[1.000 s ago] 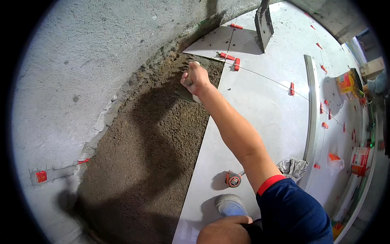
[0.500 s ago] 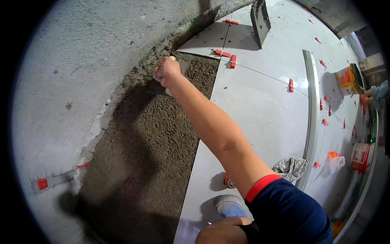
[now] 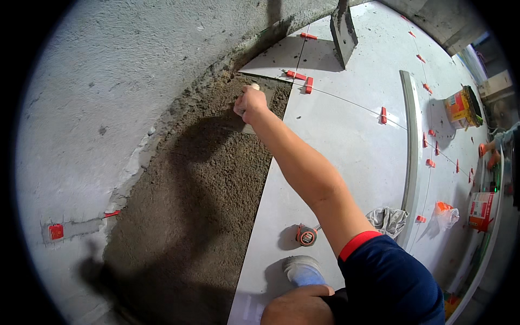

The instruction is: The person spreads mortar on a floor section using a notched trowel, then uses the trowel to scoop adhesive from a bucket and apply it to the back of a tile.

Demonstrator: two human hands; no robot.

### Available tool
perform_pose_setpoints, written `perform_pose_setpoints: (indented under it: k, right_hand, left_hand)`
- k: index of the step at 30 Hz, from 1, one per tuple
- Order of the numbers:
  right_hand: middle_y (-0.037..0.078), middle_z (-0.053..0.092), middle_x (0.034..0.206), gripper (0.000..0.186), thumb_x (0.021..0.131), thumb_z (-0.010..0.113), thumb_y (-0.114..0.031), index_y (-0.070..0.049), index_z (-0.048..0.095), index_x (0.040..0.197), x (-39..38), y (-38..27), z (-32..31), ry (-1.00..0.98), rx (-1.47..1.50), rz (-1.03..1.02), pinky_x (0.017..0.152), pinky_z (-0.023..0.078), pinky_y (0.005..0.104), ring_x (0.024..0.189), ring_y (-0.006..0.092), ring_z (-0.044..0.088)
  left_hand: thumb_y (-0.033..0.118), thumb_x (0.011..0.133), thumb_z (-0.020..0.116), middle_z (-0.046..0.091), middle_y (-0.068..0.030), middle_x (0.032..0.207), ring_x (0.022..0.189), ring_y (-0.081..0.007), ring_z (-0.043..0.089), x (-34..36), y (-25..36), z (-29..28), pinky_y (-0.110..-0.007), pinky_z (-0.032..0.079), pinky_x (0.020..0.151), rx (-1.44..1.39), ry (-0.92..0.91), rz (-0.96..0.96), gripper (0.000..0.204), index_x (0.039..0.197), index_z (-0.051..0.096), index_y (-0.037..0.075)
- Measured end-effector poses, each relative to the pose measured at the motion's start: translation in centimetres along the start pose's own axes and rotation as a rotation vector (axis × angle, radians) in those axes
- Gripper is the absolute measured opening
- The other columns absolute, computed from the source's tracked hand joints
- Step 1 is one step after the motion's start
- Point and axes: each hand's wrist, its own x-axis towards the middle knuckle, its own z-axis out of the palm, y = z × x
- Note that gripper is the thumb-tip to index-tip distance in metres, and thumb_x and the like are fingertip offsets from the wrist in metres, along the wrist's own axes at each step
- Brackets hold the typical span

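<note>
Trowel (image 3: 248,129) shifted toward the tiles (image 3: 346,146).
Right hand (image 3: 251,104), gripping it, has swung away from the wall (image 3: 108,97), bringing it over mortar (image 3: 230,181) nearer them; left hand unseen.

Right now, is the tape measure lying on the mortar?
No, the tape measure lies on the pale tile, to the right of the mortar.
</note>
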Motion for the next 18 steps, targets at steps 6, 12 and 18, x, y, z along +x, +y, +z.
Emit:
perform_pose_setpoints:
  k: [6, 12, 18]
  right_hand:
    - [0.007, 0.051, 0.08, 0.016, 0.096, 0.051, -0.012, -0.011, 0.057, 0.11, -1.3, -1.8, -2.6, 0.008, -0.116, 0.018, 0.055, 0.046, 0.0366, 0.061, 0.0188, 0.05]
    - [0.007, 0.051, 0.083, 0.011, 0.097, 0.052, -0.014, -0.011, 0.056, 0.107, -2.5, -2.3, -3.5, 0.003, -0.027, -0.013, 0.058, 0.046, 0.0349, 0.063, 0.0176, 0.049]
    - [0.004, 0.047, 0.079, 0.012, 0.097, 0.056, -0.023, -0.013, 0.048, 0.096, -1.9, -3.2, -4.3, -0.002, 0.115, 0.044, 0.055, 0.046, 0.032, 0.063, 0.0153, 0.049]
  left_hand:
    - [0.034, 0.095, 0.062, 0.057, -0.0204, 0.131, 0.117, -0.0335, 0.057, -1.0, -1.9, 0.2, -0.045, 0.047, 0.097, -0.051, -0.002, 0.045, 0.064, 0.143, 0.041, 0.0]
    - [0.033, 0.09, 0.068, 0.056, -0.0199, 0.131, 0.122, -0.0359, 0.052, -2.9, -1.4, 0.9, -0.047, 0.043, 0.1, -0.092, -0.04, 0.071, 0.068, 0.143, 0.042, 0.0]
    - [0.028, 0.089, 0.069, 0.057, -0.0203, 0.131, 0.12, -0.0333, 0.054, -3.8, 0.7, 2.1, -0.046, 0.044, 0.099, -0.065, 0.041, 0.054, 0.063, 0.139, 0.046, -0.002]
